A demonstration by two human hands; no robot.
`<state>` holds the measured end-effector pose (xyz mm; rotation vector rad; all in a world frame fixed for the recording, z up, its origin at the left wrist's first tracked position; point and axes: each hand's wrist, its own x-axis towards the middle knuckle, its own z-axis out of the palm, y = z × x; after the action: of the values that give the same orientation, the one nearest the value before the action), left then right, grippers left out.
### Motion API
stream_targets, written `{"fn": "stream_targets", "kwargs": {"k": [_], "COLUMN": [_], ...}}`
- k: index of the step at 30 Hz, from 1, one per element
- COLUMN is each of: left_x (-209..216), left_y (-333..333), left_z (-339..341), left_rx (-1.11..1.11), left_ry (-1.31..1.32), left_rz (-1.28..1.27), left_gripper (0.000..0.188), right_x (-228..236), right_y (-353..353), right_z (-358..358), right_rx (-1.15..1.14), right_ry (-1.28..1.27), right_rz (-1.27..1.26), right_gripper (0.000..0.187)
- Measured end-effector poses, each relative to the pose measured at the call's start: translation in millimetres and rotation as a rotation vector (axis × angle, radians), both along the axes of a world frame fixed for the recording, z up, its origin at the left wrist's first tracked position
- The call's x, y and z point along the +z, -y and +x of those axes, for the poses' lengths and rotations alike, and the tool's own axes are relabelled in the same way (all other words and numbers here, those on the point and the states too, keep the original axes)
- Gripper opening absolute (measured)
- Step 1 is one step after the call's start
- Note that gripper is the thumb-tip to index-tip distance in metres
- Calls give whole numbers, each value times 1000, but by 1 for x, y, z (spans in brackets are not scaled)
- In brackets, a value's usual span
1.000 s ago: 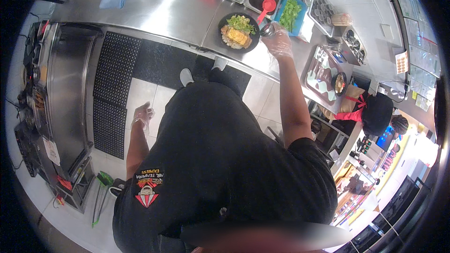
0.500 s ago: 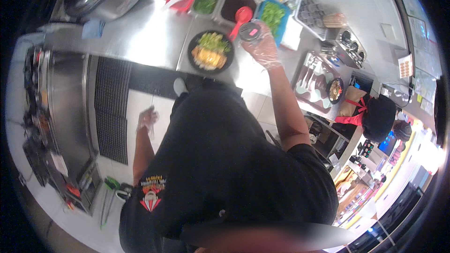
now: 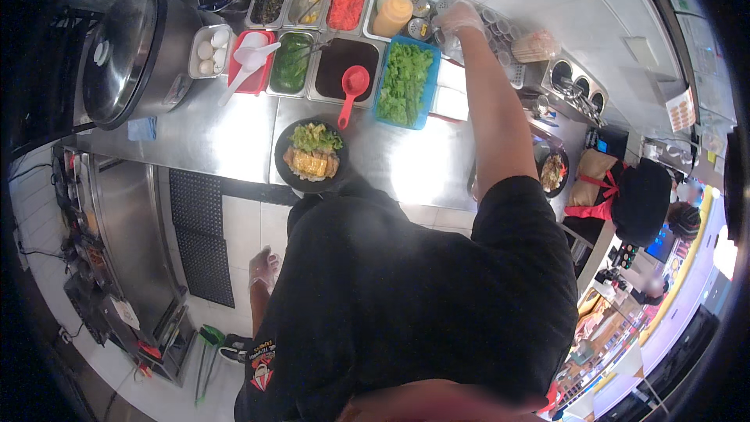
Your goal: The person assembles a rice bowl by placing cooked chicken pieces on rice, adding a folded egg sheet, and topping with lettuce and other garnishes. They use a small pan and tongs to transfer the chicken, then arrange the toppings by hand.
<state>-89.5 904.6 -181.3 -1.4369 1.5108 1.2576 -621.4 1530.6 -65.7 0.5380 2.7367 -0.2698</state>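
My right hand (image 3: 459, 17), in a clear plastic glove, reaches to the back of the counter. It is beside a metal-topped shaker (image 3: 419, 29) and the stacked clear cups (image 3: 500, 30); its fingertips are hard to make out, so whether it grips anything is unclear. My left hand (image 3: 266, 266), also gloved, hangs low at my left side with loose fingers and nothing visible in it. A black bowl (image 3: 283, 158) of chopped lettuce (image 3: 316, 137) and sauced, sliced food (image 3: 311, 164) stands at the counter's front edge.
A red ladle (image 3: 355, 82) lies over a dark sauce pan (image 3: 328, 70). Near it are a blue tub of lettuce (image 3: 406, 84), sauce bottles (image 3: 393, 16), a container of eggs (image 3: 207, 69) and a large lidded cooker (image 3: 117, 55). Another person (image 3: 642, 199) stands far right.
My right hand has moved from above the counter beside the bowl, where it held a dark-lidded shaker, to the back by the cups. The whole view has shifted.
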Motion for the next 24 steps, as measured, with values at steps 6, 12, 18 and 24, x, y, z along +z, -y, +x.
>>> {"fn": "stream_targets", "kwargs": {"k": [6,12,18,24], "left_x": [18,12,2,-8], "left_y": [-13,-17,-6,7], "left_z": [4,-6,-22,-12], "left_rx": [-26,125,400,4], "left_ry": [-35,-39,-95,-199], "left_rz": [-72,-8,-29,-72], "left_gripper": [41,33,15,19], "right_x": [-12,10,14,36], "right_y": [4,25,33,33], "right_z": [-4,10,9,31], "right_rx": [85,631,855,743], "right_ry": [44,-2,83,-69], "right_rz": [83,174,276,152], "right_gripper": [39,28,33,44]}}
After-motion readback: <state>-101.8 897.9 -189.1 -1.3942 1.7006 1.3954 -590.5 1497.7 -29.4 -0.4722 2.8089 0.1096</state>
